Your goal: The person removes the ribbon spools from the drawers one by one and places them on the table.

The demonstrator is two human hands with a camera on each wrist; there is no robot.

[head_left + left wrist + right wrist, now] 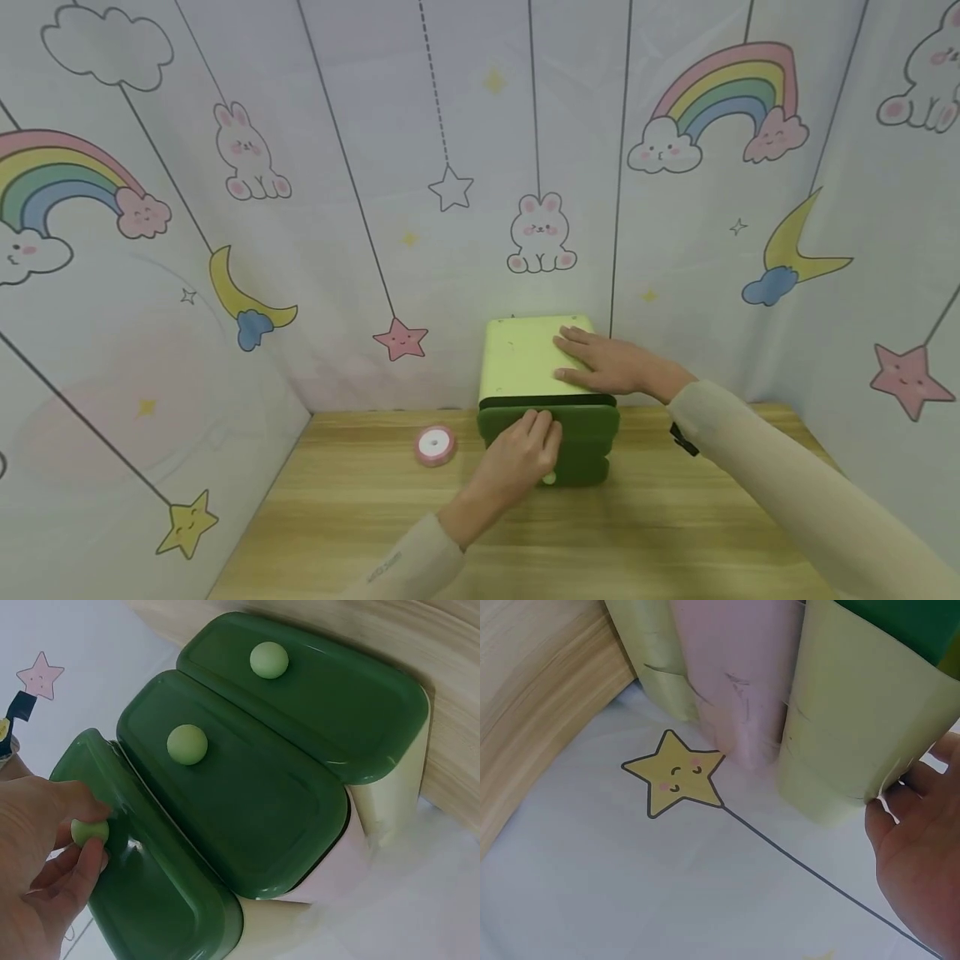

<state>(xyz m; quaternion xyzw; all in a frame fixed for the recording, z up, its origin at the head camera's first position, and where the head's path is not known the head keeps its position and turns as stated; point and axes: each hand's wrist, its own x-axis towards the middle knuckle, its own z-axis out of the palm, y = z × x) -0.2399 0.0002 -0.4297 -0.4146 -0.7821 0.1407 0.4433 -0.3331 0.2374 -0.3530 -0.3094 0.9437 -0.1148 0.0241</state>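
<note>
A small drawer cabinet [521,358] with a pale yellow-green top and dark green drawer fronts stands at the back of the table. My left hand [521,454] is at the top drawer front [588,423], its thumb and fingers pinching the round light green knob [91,833]. A dark gap runs between that front's upper edge and the cabinet top. Below it, the middle drawer [240,802] and bottom drawer [337,705] have bare knobs. My right hand [618,367] rests on the cabinet top with its fingers extended, near the right side.
Left of the cabinet, a pink-rimmed spool with a white face [435,446] lies on the wood-grain table [360,508]. A cloth backdrop [465,275] printed with rabbits, stars and rainbows rises close behind the cabinet and on both sides.
</note>
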